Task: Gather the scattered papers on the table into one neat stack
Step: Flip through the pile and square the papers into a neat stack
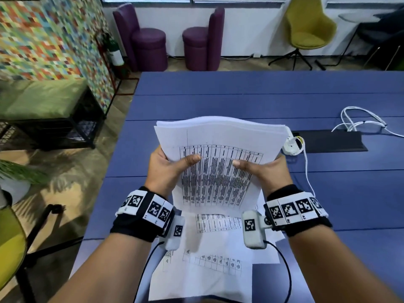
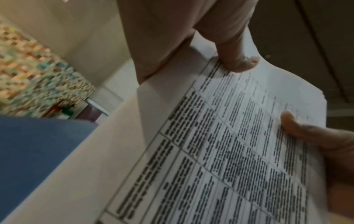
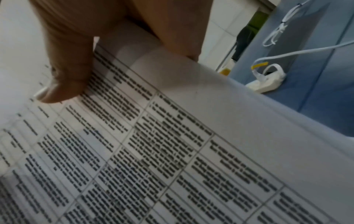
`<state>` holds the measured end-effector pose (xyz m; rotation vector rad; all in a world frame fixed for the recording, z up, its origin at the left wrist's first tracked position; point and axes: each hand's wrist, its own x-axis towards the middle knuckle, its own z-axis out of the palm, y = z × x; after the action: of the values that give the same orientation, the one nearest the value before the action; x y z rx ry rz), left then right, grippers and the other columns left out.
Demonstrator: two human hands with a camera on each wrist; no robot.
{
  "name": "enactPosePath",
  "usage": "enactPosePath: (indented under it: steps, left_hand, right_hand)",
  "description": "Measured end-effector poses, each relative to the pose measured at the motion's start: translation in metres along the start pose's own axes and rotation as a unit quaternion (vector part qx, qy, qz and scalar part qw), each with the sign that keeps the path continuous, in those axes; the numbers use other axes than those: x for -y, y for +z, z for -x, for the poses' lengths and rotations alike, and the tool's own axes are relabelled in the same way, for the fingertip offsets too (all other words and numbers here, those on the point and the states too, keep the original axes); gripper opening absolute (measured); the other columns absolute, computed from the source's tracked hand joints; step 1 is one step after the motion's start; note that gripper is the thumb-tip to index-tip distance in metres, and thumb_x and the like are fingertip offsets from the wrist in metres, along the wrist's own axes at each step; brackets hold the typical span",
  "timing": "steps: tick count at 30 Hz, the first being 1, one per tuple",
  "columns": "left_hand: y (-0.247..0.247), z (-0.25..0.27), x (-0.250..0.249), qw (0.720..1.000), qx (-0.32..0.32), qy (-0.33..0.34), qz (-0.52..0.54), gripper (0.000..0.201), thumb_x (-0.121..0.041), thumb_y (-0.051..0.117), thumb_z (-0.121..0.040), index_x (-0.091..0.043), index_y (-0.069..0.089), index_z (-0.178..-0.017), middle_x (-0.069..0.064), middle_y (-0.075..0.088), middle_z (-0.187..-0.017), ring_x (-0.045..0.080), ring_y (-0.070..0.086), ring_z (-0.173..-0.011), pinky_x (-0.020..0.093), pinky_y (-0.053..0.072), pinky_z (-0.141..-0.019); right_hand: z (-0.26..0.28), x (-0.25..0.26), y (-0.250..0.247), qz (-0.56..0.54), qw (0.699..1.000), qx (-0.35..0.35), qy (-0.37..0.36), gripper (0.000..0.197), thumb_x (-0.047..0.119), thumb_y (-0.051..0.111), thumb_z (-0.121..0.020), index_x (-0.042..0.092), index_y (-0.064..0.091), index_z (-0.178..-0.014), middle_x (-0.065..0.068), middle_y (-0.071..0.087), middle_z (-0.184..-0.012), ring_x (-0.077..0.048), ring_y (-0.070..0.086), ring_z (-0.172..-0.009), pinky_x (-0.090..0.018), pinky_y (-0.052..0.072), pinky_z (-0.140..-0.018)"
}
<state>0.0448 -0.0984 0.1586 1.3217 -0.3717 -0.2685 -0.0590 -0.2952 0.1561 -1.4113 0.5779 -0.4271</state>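
Note:
I hold a sheaf of printed papers (image 1: 218,154) up above the blue table (image 1: 240,101), tilted toward me, its top sheet covered by a printed table. My left hand (image 1: 168,165) grips its left edge, thumb on the front. My right hand (image 1: 262,167) grips its right edge the same way. The left wrist view shows the papers (image 2: 220,136) with my left thumb (image 2: 239,60) pressed on them. In the right wrist view my right thumb (image 3: 63,84) lies on the papers (image 3: 172,151). Several more printed sheets (image 1: 203,270) lie overlapping on the table under my wrists.
A white power strip (image 1: 291,145) with a white cable (image 1: 360,121) sits right of the sheaf, next to a black cable slot (image 1: 330,141). Purple stools (image 1: 150,47) and a yellow-green chair (image 1: 306,29) stand beyond the table. A green bench (image 1: 43,99) stands at the left.

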Motion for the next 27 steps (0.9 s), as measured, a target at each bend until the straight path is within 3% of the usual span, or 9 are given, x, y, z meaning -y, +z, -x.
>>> enactPosePath:
  steps: [2,4,6,8,11,13,17,21,27]
  left_hand:
    - [-0.003,-0.002,-0.004,1.0,-0.009,0.022,0.006,0.042,0.013,0.072,-0.068,0.005,0.06,-0.108,-0.004,0.076,-0.088,0.01,0.071,-0.086,0.021,0.055,-0.075]
    - [-0.005,-0.003,-0.003,0.999,-0.008,0.033,-0.004,0.047,0.004,0.079,-0.066,0.007,0.06,-0.109,-0.002,0.076,-0.09,0.013,0.072,-0.087,0.023,0.055,-0.075]
    - [-0.005,-0.003,-0.003,0.999,-0.002,0.033,-0.008,0.067,-0.012,0.089,-0.061,0.01,0.056,-0.114,0.003,0.076,-0.094,0.017,0.072,-0.091,0.025,0.055,-0.076]
    - [-0.002,-0.002,-0.003,0.999,-0.005,0.037,-0.002,0.085,-0.026,0.092,-0.053,0.009,0.051,-0.12,0.004,0.074,-0.098,0.017,0.071,-0.094,0.024,0.055,-0.077]
    - [0.004,-0.002,-0.006,0.998,-0.033,0.046,0.029,0.087,-0.049,0.087,-0.058,0.002,0.048,-0.116,-0.002,0.07,-0.096,0.012,0.068,-0.091,0.022,0.053,-0.077]
    - [0.008,-0.002,-0.009,0.995,-0.068,0.062,0.04,0.067,-0.059,0.078,-0.066,-0.008,0.052,-0.101,-0.008,0.065,-0.084,0.009,0.063,-0.081,0.022,0.05,-0.074]
    - [0.021,-0.006,-0.018,0.988,-0.138,0.065,0.018,0.031,-0.04,0.066,-0.09,-0.011,0.056,-0.082,-0.007,0.051,-0.069,0.009,0.05,-0.065,0.018,0.043,-0.063]
    - [0.022,-0.01,-0.019,0.984,-0.17,0.057,0.001,0.025,-0.04,0.065,-0.083,-0.017,0.057,-0.075,-0.009,0.049,-0.064,0.012,0.047,-0.066,0.024,0.04,-0.062]
    - [0.026,-0.004,-0.02,0.981,-0.174,0.084,-0.024,0.022,-0.029,0.07,-0.088,-0.017,0.055,-0.076,-0.019,0.052,-0.057,0.001,0.048,-0.057,0.012,0.04,-0.06]
  right_hand:
    - [0.004,0.012,0.0,-0.007,0.999,-0.001,-0.041,0.051,0.012,0.091,-0.047,0.012,0.062,-0.089,-0.005,0.074,-0.091,-0.021,0.07,-0.089,-0.035,0.055,-0.081]
    - [0.009,0.021,0.001,-0.017,0.997,0.014,-0.079,0.043,0.011,0.086,-0.049,0.012,0.064,-0.086,-0.001,0.075,-0.085,-0.017,0.072,-0.084,-0.031,0.056,-0.076]
    - [0.013,0.021,0.005,-0.031,0.994,0.009,-0.103,0.048,0.002,0.084,-0.054,0.008,0.065,-0.098,0.004,0.073,-0.087,-0.006,0.07,-0.081,-0.022,0.056,-0.07]
    - [0.016,0.02,0.008,-0.018,0.989,-0.03,-0.143,0.074,-0.005,0.083,-0.059,0.01,0.052,-0.124,0.012,0.061,-0.105,0.003,0.063,-0.091,-0.019,0.054,-0.078]
    - [0.018,0.016,0.011,0.067,0.956,-0.114,-0.26,0.112,0.008,0.09,-0.058,0.031,0.021,-0.144,0.005,0.043,-0.117,-0.005,0.051,-0.113,-0.033,0.048,-0.097]
    - [0.019,0.011,0.012,0.115,0.925,-0.14,-0.333,0.105,0.018,0.089,-0.064,0.044,0.023,-0.142,-0.006,0.037,-0.125,-0.024,0.046,-0.119,-0.05,0.044,-0.098]
    - [0.023,0.005,0.015,0.213,0.881,-0.154,-0.392,0.047,0.016,0.081,-0.075,0.021,0.063,-0.118,-0.012,0.033,-0.127,-0.027,0.04,-0.123,-0.049,0.038,-0.1]
    - [0.025,0.003,0.014,0.187,0.912,-0.151,-0.333,0.05,0.018,0.079,-0.077,0.021,0.058,-0.122,-0.001,0.034,-0.123,-0.003,0.036,-0.124,-0.022,0.033,-0.107]
    - [0.029,0.0,0.014,0.189,0.912,-0.13,-0.339,0.052,0.018,0.078,-0.079,0.028,0.056,-0.126,-0.006,0.036,-0.118,0.008,0.04,-0.108,-0.02,0.037,-0.102]
